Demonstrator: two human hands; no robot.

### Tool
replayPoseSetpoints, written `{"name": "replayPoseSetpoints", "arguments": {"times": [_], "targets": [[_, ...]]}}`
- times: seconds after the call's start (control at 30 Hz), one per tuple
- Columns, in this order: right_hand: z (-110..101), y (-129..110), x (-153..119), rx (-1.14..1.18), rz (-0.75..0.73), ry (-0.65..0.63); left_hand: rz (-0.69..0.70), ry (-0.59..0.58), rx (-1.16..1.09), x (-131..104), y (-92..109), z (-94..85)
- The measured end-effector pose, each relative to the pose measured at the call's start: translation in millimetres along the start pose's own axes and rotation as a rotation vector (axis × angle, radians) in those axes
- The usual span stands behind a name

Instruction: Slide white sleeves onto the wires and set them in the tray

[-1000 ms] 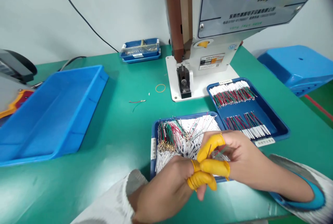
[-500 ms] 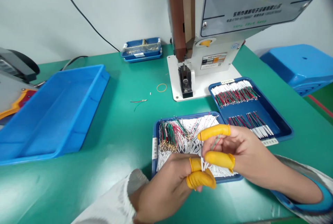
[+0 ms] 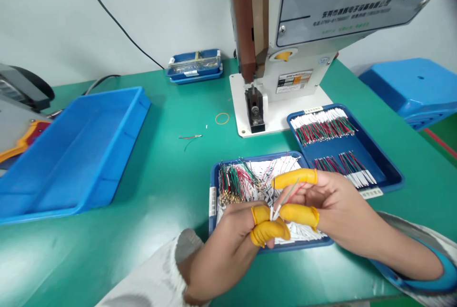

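My left hand, with yellow finger cots on thumb and forefinger, pinches a small bunch of thin wires by their white sleeves. Black, green and red wire ends fan upward from the pinch. Around these ends is my right hand, its yellow-covered forefinger and thumb held apart. The black wire stands at the forefinger's tip, and the thumb tip is close beside the sleeves. Under both hands lies a blue tray filled with white-sleeved pieces and a pile of coloured wires with brass-coloured ends.
A second blue tray at right holds rows of sleeved wires. Behind it stands a crimping machine. A large blue bin is at left. A loose wire piece and a rubber band lie on the green table.
My left hand has moved slightly up and left with the sleeved wires. The red and green ends now spread further from the black one. My right hand has barely moved.
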State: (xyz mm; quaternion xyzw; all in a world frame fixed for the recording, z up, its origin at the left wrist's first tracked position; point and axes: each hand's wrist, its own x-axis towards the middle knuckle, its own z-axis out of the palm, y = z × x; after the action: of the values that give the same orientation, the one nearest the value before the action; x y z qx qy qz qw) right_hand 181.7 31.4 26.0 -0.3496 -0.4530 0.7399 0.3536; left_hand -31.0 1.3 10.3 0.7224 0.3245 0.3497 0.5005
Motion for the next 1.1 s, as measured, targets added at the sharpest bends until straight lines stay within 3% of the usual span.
{"name": "replayPoseSetpoints", "arguments": {"times": [0.17, 0.27, 0.4, 0.5, 0.7, 0.9, 1.1], "targets": [[1.4, 0.6, 0.9, -0.059, -0.044, 0.044, -0.027, 0.01, 0.091, 0.3, -2.3, -2.5], [2.2, 2.7, 0.8, -0.139, -0.107, 0.11, -0.028, 0.058, 0.325, 1.0, -0.4, -5.7], [2.8, 8.7, -1.6, -0.182, -0.085, 0.137, 0.109, 0.071, 0.704, -0.5, -1.0, -7.7], [3.6, 10.5, -3.0, -0.247, -0.075, 0.17, 0.19, 0.081, 0.838, -2.6, -4.6, -5.9], [5.0, 8.8, -1.5, -0.298, -0.125, 0.195, 0.193, 0.068, 0.9, -4.6, -7.0, -1.9], [6.9, 5.8, 3.0, -0.186, -0.114, 0.046, 0.092, -0.014, 0.796, -6.8, -4.6, -2.2], [4.3, 0.2, 2.7, -0.397, -0.204, -0.023, 0.141, -0.052, 0.667, -7.7, -3.7, -2.1]]}}
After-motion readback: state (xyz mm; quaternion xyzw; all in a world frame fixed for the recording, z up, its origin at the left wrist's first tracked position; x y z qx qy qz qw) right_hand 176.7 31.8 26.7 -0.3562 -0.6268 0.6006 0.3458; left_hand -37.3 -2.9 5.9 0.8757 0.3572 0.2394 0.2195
